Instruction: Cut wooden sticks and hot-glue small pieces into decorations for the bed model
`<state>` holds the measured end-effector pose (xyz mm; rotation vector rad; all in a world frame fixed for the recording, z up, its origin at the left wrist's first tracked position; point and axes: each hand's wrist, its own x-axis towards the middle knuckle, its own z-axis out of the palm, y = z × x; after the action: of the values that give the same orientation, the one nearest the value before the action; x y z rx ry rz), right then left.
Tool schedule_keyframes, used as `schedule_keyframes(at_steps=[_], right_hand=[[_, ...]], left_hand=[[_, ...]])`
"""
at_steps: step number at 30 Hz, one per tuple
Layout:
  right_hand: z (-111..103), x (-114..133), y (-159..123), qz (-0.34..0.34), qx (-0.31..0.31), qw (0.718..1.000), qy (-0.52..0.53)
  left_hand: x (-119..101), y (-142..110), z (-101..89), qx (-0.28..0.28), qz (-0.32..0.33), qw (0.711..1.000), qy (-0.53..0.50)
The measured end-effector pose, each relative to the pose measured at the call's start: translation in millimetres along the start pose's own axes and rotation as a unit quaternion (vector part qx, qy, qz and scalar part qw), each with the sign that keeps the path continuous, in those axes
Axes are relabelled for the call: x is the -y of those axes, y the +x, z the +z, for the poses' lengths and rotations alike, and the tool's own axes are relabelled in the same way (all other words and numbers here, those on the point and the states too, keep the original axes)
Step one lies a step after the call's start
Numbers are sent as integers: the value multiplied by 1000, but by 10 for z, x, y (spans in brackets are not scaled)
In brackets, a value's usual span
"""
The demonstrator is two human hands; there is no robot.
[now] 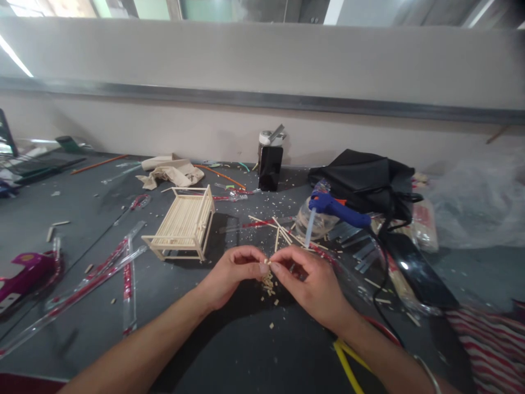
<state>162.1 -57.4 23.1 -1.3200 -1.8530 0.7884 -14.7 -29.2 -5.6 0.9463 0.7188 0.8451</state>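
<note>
Both hands meet low over the dark grey, flat-topped counter [229,355]. Left hand [232,276] and right hand [314,279]: thumb and forefinger of each pinched on a tiny pale wooden piece [267,262], fingertips nearly touching. A two-sided fingertip grip presumably suits something so small; its exact shape is hidden.

Directly beneath, a loose heap of short, pale wooden offcuts [268,284], probably kept there for easy reach. Longer thin, pale wooden sticks [283,234] lie crossed just beyond.

Left of the hands, a small bed-like frame of pale wooden sticks [178,219] stands upright on its legs, apart from the heap, likely out of the scatter.

At back, a black rectangular phone [270,169] stands against a white-lidded jar [266,137], which seems to serve as its prop.
</note>
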Motion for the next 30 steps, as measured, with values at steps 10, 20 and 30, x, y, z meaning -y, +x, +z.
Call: schedule_keyframes(at_steps=[10, 20, 30], right_hand=[[19, -35, -20, -33, -14, 999, -35], [20, -27, -13, -29, -27, 999, -30], [23, -29, -23, 17, -29, 999, 36]], left_hand=[[1, 15, -10, -8, 13, 1000, -1], [17, 9, -6, 11, -4, 999, -34], [34, 26, 2, -18, 5, 999, -28]])
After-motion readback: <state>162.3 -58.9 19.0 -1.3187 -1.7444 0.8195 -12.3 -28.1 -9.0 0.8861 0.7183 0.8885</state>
